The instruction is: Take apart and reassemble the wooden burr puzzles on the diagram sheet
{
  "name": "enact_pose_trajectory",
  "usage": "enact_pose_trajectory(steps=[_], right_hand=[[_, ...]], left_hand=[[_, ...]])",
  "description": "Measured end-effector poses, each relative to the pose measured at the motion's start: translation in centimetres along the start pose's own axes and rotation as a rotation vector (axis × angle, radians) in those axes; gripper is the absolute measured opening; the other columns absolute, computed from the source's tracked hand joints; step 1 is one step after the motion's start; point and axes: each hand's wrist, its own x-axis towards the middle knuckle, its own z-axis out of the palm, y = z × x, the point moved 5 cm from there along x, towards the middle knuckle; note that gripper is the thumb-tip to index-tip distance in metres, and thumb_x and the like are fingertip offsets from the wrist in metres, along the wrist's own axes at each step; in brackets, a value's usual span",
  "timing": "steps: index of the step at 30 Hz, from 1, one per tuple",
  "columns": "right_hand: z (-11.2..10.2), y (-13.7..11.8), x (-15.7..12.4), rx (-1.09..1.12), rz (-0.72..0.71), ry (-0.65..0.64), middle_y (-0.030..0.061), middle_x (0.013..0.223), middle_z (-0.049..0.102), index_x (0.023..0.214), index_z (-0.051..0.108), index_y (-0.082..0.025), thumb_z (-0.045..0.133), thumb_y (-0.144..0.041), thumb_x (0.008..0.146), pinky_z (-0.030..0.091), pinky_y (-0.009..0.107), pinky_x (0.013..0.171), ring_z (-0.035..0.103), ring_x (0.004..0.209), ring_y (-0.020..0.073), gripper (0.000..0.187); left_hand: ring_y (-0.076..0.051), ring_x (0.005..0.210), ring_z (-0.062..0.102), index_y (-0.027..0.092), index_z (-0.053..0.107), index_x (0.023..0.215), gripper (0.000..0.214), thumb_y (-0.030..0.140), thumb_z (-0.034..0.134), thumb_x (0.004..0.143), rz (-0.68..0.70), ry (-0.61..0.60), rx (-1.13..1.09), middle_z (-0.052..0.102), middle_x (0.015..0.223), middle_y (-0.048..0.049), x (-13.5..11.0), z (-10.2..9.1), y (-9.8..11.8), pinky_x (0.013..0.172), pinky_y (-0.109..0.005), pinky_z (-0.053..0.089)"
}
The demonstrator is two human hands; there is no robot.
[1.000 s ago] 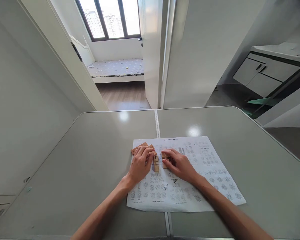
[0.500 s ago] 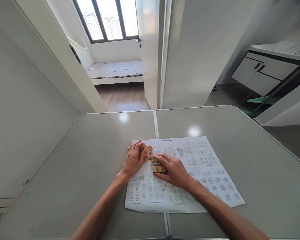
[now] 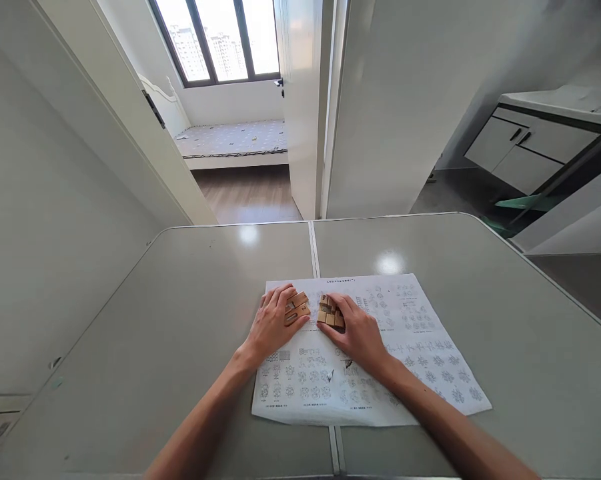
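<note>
A printed white sheet [image 3: 405, 347] full of small diagrams lies on the grey table [image 3: 180, 320]. My left hand [image 3: 273, 327] rests on the sheet's upper left part, its fingers curled over two or three notched wooden pieces [image 3: 298, 307]. My right hand [image 3: 355, 330] sits just to the right, with its fingers closed on a small cluster of joined wooden blocks [image 3: 329, 312]. A narrow gap of paper separates the two groups of wood. Parts of both groups are hidden under my fingers.
The table is two grey halves joined by a seam [image 3: 314, 257] down the middle. Beyond its far edge stand a white door [image 3: 300, 107] and an opening to a room with a window. Grey cabinets [image 3: 530, 147] stand at the right.
My right hand has moved its block cluster up and to the right, away from the left hand's pieces. My left hand has stayed on its pieces at the sheet's upper left.
</note>
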Motion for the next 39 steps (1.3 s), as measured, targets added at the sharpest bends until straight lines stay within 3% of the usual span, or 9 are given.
enact_pose_trajectory(steps=[5, 12, 21, 29, 39], right_hand=[[0.0, 0.4, 0.0, 0.056, 0.021, 0.032, 0.0142, 0.155, 0.050, 0.149, 0.047, -0.027, 0.062, -0.041, 0.100, 0.066, 0.049, 0.082, 0.071, 0.112, 0.0339, 0.054], [-0.1, 0.9, 0.1, 0.200, 0.021, 0.056, 0.0135, 0.148, 0.052, 0.147, 0.049, -0.030, 0.058, -0.032, 0.102, 0.062, 0.052, 0.098, 0.068, 0.118, 0.0329, 0.046], [0.4, 0.9, 0.3, 0.252, -0.107, 0.012, 0.0100, 0.153, 0.054, 0.144, 0.052, -0.030, 0.051, -0.022, 0.104, 0.049, 0.055, 0.117, 0.053, 0.143, 0.0304, 0.041], [0.6, -0.1, 0.0, 0.287, -0.229, -0.102, 0.0084, 0.169, 0.038, 0.155, 0.039, -0.030, 0.043, -0.017, 0.105, 0.043, 0.053, 0.123, 0.040, 0.155, 0.0262, 0.052], [0.2, -0.7, -0.1, 0.303, -0.262, -0.175, 0.0073, 0.173, 0.027, 0.160, 0.031, -0.032, 0.039, -0.012, 0.104, 0.044, 0.050, 0.123, 0.034, 0.158, 0.0250, 0.061]], left_hand=[[-0.032, 0.133, 0.055, 0.027, 0.048, 0.138, 0.054, 0.044, 0.073, 0.093, 0.009, 0.010, 0.012, 0.059, 0.146, -0.0098, 0.0, 0.0, 0.0, 0.111, -0.051, 0.046], [-0.032, 0.130, 0.056, 0.026, 0.049, 0.135, 0.052, 0.037, 0.073, 0.091, 0.022, 0.023, 0.035, 0.061, 0.143, -0.0103, 0.1, -0.4, 0.6, 0.110, -0.050, 0.046], [-0.033, 0.126, 0.059, 0.026, 0.052, 0.133, 0.054, 0.033, 0.076, 0.085, -0.002, 0.091, 0.076, 0.063, 0.138, -0.0106, 0.1, -0.6, 0.8, 0.108, -0.051, 0.048], [-0.033, 0.139, 0.054, 0.030, 0.050, 0.143, 0.067, 0.034, 0.079, 0.082, 0.145, 0.028, 0.028, 0.059, 0.148, -0.0092, -0.2, -0.7, 2.4, 0.114, -0.052, 0.046], [-0.031, 0.149, 0.046, 0.038, 0.048, 0.153, 0.059, 0.042, 0.069, 0.098, 0.208, -0.036, 0.120, 0.049, 0.162, -0.0055, -0.2, -0.2, 2.6, 0.123, -0.054, 0.039]])
